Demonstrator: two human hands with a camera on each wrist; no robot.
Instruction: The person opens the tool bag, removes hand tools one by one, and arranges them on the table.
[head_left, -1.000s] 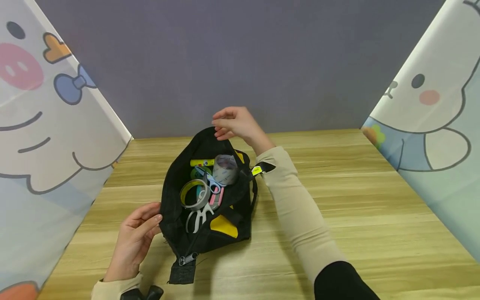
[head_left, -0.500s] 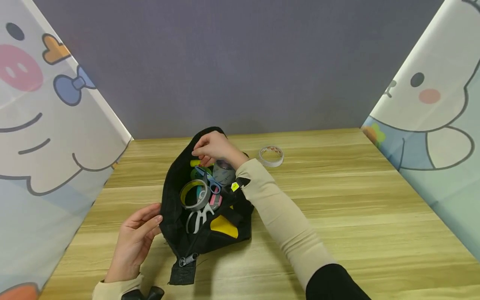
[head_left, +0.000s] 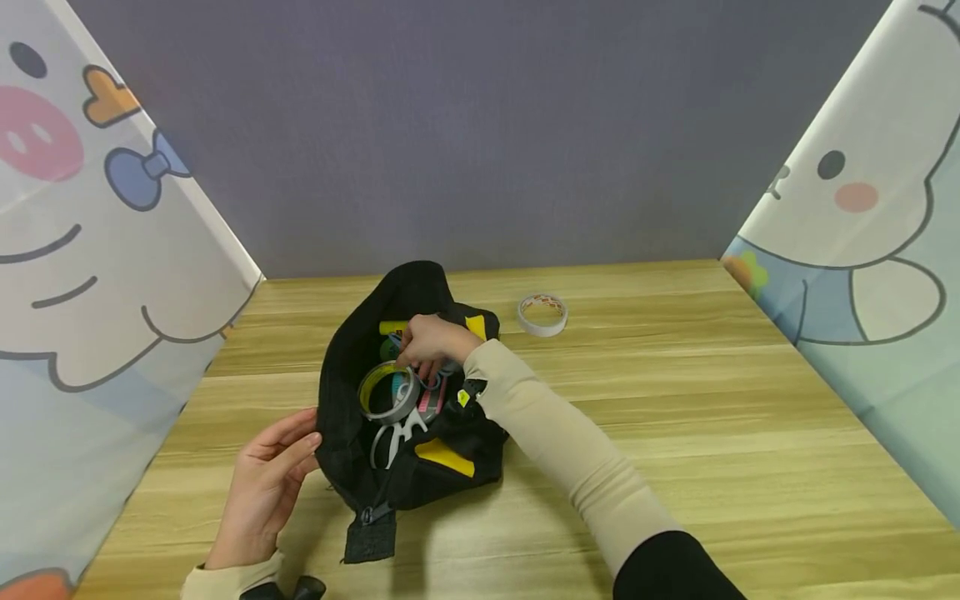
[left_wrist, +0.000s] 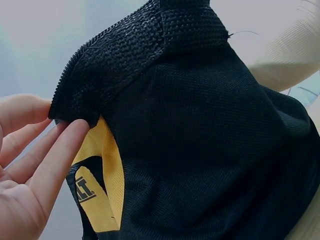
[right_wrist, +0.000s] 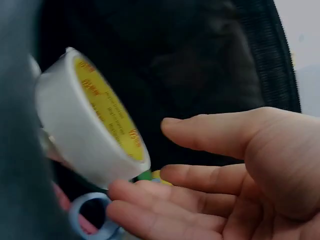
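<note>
Yellow-cored tape roll (right_wrist: 90,130) lies just beside right-hand fingers (right_wrist: 155,222).

The head view looks forward and down over the surface (head_left: 675,417), far enough back to take in the whole black bag (head_left: 337,400), the left grip (head_left: 266,479), the right grip (head_left: 431,342) and the grey backdrop (head_left: 480,133). The left wrist view sits close beside the left grip, facing the bag's outer side, which fills much of the frame. The right wrist view peers from near the right grip into the bag, close to a yellow-cored tape roll (right_wrist: 90,125). Head and right wrist views share that roll; head and left wrist, the bag's pinched edge.
</note>
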